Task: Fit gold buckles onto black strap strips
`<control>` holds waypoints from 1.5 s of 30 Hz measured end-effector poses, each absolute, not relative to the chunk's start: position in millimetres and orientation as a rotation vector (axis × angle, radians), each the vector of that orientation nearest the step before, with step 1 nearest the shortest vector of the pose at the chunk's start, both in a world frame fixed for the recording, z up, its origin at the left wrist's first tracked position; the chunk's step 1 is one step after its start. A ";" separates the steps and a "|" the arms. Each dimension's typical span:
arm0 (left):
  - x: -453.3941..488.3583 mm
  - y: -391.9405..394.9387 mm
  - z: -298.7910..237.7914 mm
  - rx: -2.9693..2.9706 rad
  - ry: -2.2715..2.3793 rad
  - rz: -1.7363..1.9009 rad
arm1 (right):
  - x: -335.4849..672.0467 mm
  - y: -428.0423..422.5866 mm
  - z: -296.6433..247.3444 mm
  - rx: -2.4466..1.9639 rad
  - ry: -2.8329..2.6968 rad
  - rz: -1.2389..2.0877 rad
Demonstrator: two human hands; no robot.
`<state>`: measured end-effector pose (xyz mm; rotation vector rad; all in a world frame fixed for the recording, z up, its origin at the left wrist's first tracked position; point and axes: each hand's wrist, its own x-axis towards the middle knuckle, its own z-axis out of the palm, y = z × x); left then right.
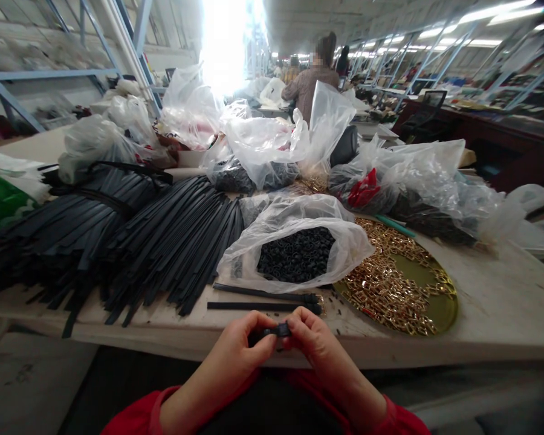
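Close to the table's front edge, my left hand [246, 341] is closed on a short visible stretch of black strap [281, 330]. My right hand [312, 336] pinches the strap's other side, with fingertips almost meeting those of the left. Most of the strap is hidden by the hands, and whether a loop or buckle is on it I cannot tell. Just beyond lie two black straps [254, 306] with gold buckles [321, 304] at their right ends. Behind them, an open clear plastic bag [236, 260] holds many small black loops [297, 257].
Bundles of black straps [176, 241] spread over the table's left side. To the right, a round gold tray [448, 302] carries a heap of gold buckles [376, 278]. Filled plastic bags [417, 175] line the back. A person [310, 84] stands farther off.
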<state>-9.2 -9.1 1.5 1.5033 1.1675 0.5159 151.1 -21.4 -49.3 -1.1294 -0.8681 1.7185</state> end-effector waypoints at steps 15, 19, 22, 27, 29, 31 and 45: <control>-8.2 -13.7 -0.9 1.404 1.024 0.473 | 157.0 -31.4 -46.0 -1.108 -0.992 1.882; -7.8 -18.1 1.8 1.286 0.978 0.455 | 160.6 -35.6 -40.9 -1.260 -1.285 1.619; -9.1 -20.4 3.8 1.207 0.930 0.387 | 165.5 -41.3 -33.3 -1.296 -1.615 1.348; -9.8 -24.3 -0.1 1.178 0.925 0.359 | 169.9 -49.2 -23.6 -1.245 -1.800 1.319; -8.5 -25.6 -2.0 1.202 0.944 0.368 | 169.1 -51.8 -23.9 -1.259 -1.821 1.292; -7.1 -26.9 -2.5 1.242 0.978 0.367 | 167.3 -54.6 -27.4 -1.282 -1.793 1.300; -4.0 -26.1 -4.0 1.511 1.123 0.085 | 159.1 -63.9 -50.6 -1.347 -1.653 1.100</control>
